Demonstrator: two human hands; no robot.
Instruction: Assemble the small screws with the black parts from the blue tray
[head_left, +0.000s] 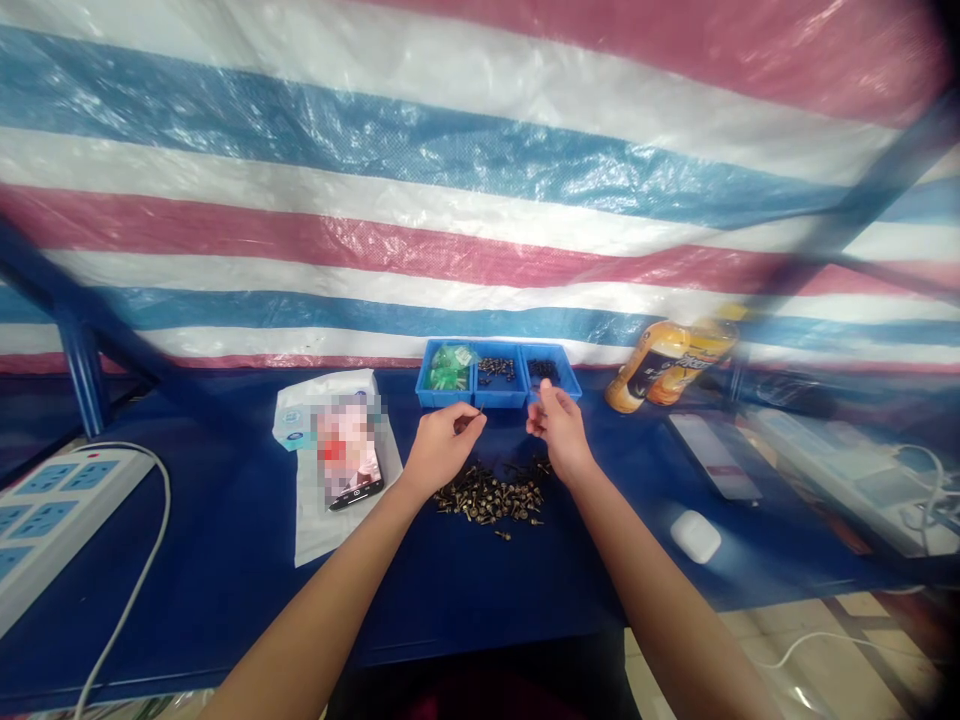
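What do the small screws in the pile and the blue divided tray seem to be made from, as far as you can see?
The small screws look like metal with a dull brass or bronze-toned plating, shown by their faint yellowish sheen; the exact metal cannot be told. The blue divided tray looks like moulded plastic, with smooth, even-coloured, slightly glossy walls.

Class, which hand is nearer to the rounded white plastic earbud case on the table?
Right. The right hand is left of and beyond the rounded white plastic earbud case; the left hand is farther left, past the right hand.

No readable text, bottle labels (670, 365) blurred
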